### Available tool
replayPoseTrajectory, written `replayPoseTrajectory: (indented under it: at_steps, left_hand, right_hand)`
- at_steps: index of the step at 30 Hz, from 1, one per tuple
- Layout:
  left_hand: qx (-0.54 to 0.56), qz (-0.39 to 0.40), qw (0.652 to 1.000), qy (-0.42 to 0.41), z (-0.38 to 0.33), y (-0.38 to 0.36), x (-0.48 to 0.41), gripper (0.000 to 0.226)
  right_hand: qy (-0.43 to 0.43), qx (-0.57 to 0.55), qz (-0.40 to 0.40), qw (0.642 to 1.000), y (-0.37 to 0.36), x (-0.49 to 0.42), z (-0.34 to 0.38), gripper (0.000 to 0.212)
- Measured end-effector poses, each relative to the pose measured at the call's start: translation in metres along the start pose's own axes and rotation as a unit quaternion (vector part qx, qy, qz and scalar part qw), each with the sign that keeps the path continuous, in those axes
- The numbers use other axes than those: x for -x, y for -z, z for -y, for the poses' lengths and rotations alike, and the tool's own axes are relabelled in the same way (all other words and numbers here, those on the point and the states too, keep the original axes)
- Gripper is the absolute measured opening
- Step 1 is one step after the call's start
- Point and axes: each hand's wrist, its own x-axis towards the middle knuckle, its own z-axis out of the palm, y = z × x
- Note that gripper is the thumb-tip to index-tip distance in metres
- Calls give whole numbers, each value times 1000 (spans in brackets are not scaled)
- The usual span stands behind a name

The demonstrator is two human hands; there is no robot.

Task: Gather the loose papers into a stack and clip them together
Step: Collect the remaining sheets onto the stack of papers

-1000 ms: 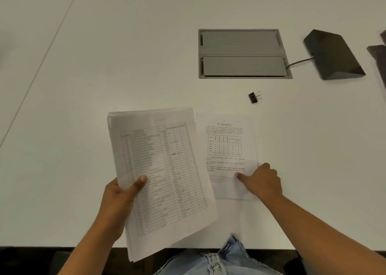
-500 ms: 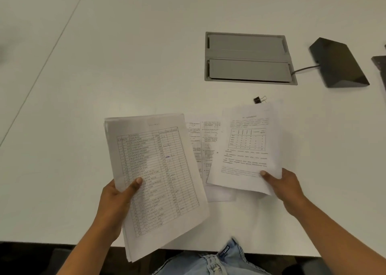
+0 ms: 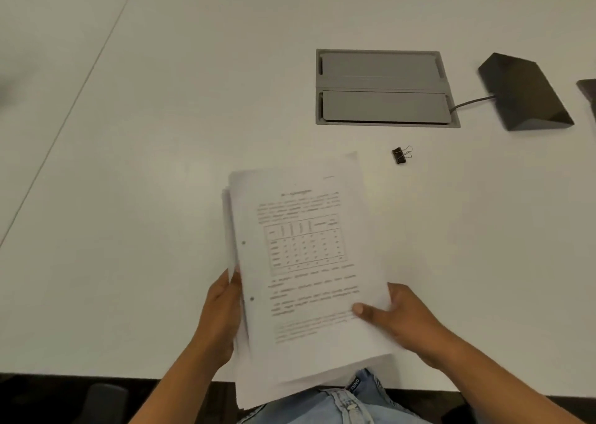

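A stack of printed papers (image 3: 306, 262) is held above the near edge of the white table (image 3: 161, 165); the top sheet shows text and a small table. My left hand (image 3: 222, 314) grips the stack's left edge. My right hand (image 3: 396, 320) holds the lower right corner, thumb on top. The sheets are unevenly aligned, with edges fanned at the left and bottom. A small black binder clip (image 3: 400, 155) lies on the table just beyond the stack's far right corner, apart from both hands.
A grey recessed cable box (image 3: 383, 88) is set into the table behind the clip. A dark wedge-shaped device (image 3: 525, 93) with a cable sits to its right. Another dark object (image 3: 588, 90) shows at the right edge. My jeans (image 3: 338, 404) show below the table edge.
My right hand lifted the sheets from the table and brought them left onto the pile in my left hand. Both hands now hold one stack together.
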Motion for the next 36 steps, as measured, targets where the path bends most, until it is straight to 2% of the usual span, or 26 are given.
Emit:
replayPoseTrajectory:
  at_steps: [3,6,8,9,10,12,14,16,18,22,26,28,30,32,34,36]
  left_hand:
    - [20,-1,1000,12,1,-9,3,35]
    - [35,1,999,12,1,-13,7,33]
    - [45,8,999,16,1,-15,8,38]
    - [49,11,999,21,1,-15,8,42]
    - [54,12,998,28,1,-16,8,46]
    - [81,27,995,48,0,-20,9,54]
    - [97,57,992,55,-4,-23,9,58]
    - [73,69,995,11,-8,-27,10,42]
    - [51,69,996,-18,-13,-30,9,40]
    - [46,109,993,-17,-17,-33,2,34]
    - [-39,134,990,-23,-15,-40,-11,34]
    - [-71,120,990,-18,-14,-46,-16,27]
    - [-101,75,992,-22,-8,-51,-22,16]
    - [-147,-15,987,-63,6,-53,-32,23]
    - [-224,-108,963,-108,21,-53,-41,31]
    - [-324,-161,926,-111,35,-52,-51,51]
  right_hand:
    - [0,71,-6,997,-10,5,-1,41]
    - [42,158,-82,983,-9,7,-3,67]
    - [51,143,-123,981,-1,5,0,82]
    - [37,94,-113,988,3,4,5,84]
    - [19,22,-83,996,7,3,10,79]
    - [-14,-90,-10,996,13,0,19,55]
    - [-4,-83,31,996,13,-2,24,41]
    - [15,-51,20,998,10,-3,26,39]
    - [15,-85,-11,996,10,-3,28,33]
    - [-49,-167,-29,984,18,-5,28,32]
    - [-18,-86,-54,995,20,-8,11,27]
    - [-2,-85,-88,993,23,-7,5,24]
    - [8,-100,-117,988,28,-5,0,23]
    - [21,-117,-140,983,36,-1,-8,37]
    - [27,-126,-162,978,45,4,-15,59]
    - [26,-138,-181,973,55,10,-22,54]
